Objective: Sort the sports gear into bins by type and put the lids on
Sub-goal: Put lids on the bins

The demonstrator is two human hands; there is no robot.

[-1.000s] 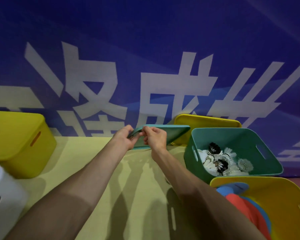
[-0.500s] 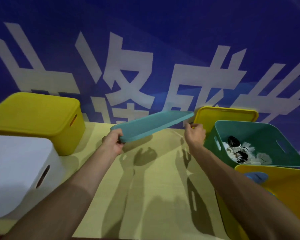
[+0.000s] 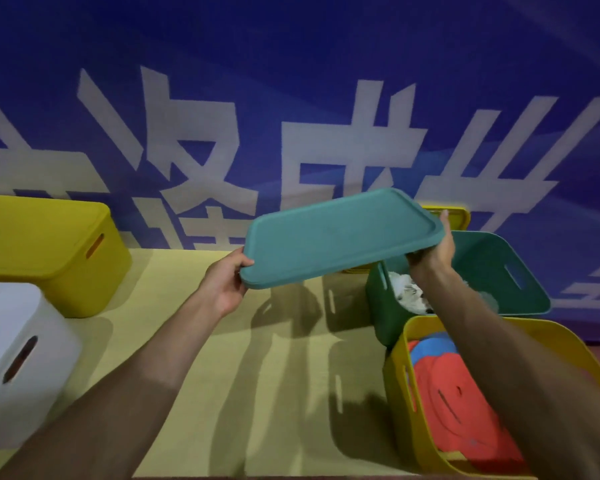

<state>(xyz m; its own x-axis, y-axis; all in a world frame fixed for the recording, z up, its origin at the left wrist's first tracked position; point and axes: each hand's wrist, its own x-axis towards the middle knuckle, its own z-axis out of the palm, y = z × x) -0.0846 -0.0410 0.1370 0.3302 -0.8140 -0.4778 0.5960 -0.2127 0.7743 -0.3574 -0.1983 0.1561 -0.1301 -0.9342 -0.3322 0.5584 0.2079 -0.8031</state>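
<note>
Teal lid (image 3: pixel 340 237) in the air over the table (image 3: pixel 222 375) — tilted, right end above the open teal bin (image 3: pixel 388 306) at far right. Left hand (image 3: pixel 227 285) grips the lid's near-left corner, fingers curled on the edge; right hand (image 3: pixel 433 252) grasps the right edge. White shuttlecocks (image 3: pixel 407 294) lie in the teal bin. Open yellow bin (image 3: pixel 399 375) near right — red and blue discs (image 3: pixel 447 393) inside. Closed yellow box (image 3: pixel 49 244) far left, white box (image 3: pixel 14 341) near left.

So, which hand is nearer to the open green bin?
Right. The right hand holds the teal lid by its right edge, directly above the green bin, over its left side. The left hand holds the lid's near-left corner, well left of the bin.
</note>
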